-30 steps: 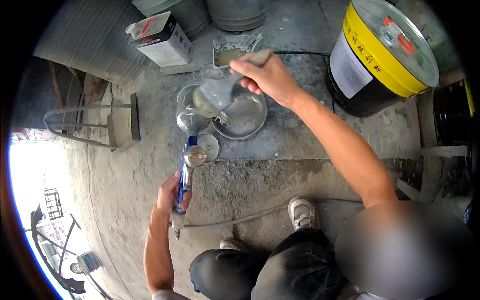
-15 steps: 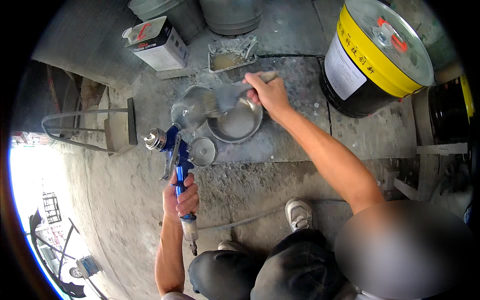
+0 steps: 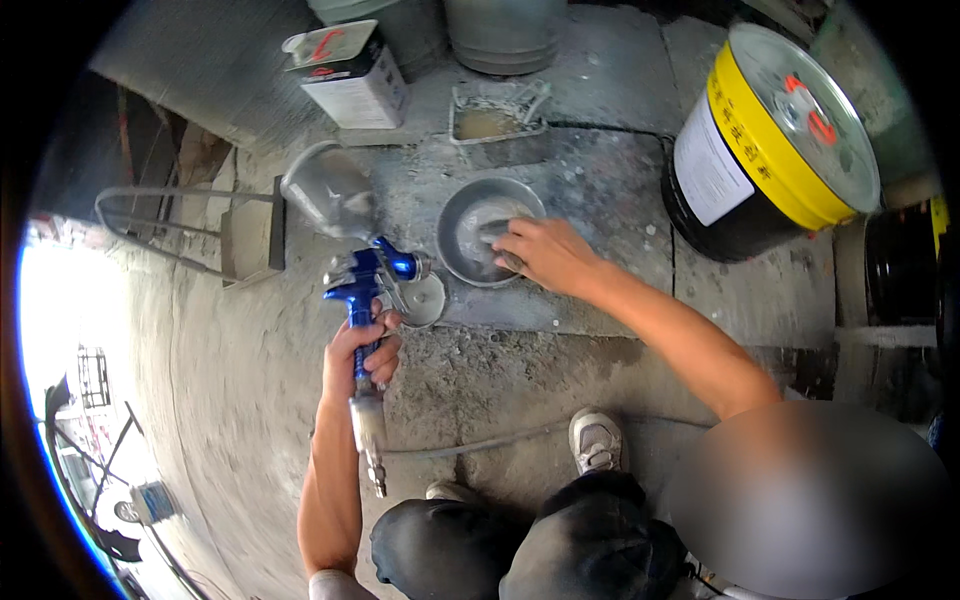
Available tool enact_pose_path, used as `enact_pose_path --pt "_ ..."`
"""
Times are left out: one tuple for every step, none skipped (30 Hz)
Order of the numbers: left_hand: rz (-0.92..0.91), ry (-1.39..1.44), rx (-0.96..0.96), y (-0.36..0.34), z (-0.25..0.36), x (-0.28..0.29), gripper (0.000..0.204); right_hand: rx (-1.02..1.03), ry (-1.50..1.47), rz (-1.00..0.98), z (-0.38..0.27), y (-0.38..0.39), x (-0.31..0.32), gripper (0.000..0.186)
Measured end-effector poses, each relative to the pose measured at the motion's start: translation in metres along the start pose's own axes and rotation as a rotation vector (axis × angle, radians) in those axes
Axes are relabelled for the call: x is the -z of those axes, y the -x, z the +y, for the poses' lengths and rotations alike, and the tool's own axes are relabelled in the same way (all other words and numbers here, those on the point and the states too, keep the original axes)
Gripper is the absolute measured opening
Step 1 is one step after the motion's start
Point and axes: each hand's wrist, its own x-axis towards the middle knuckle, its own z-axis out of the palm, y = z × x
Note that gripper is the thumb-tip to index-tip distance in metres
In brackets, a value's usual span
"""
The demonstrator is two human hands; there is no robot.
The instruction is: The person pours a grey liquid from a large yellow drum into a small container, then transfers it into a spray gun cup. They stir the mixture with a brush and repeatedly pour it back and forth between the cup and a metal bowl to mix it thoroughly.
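Observation:
My left hand (image 3: 360,352) is wrapped round the grip of a blue spray gun (image 3: 353,285), which has a cloudy clear cup (image 3: 330,192) on it and a clear cylinder with a metal fitting below the grip. In my right hand (image 3: 553,257) is a brush (image 3: 492,231), its handle end showing under the fingers and its head down inside a round metal bowl (image 3: 448,245). Greyish liquid lies in the bowl. A round lid (image 3: 424,302) sits on the floor beside the gun, partly covered by it.
A rectangular tin (image 3: 358,85) and a square tray of murky liquid (image 3: 487,124) stand beyond the bowl, with grey buckets (image 3: 503,35) behind. To the right is a large black and yellow drum (image 3: 760,140). At the left stands a metal frame (image 3: 170,230); a hose (image 3: 500,437) crosses the floor.
The brush has moved from the gun's cup into the bowl with my right hand. My left hand has turned the gun, and its cup has swung left, away from the bowl.

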Motion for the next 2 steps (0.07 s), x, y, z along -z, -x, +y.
enact_pose_path --pt "0.036 -0.016 0.056 -0.0025 0.0056 0.0049 0.031 -0.011 0.059 0.007 -0.0018 -0.0013 -0.0025 0.022" --pt "0.131 -0.160 0.070 -0.0059 0.0092 0.0091 0.036 -0.021 0.028 -0.176 -0.0030 -0.0044 -0.0051 0.027"
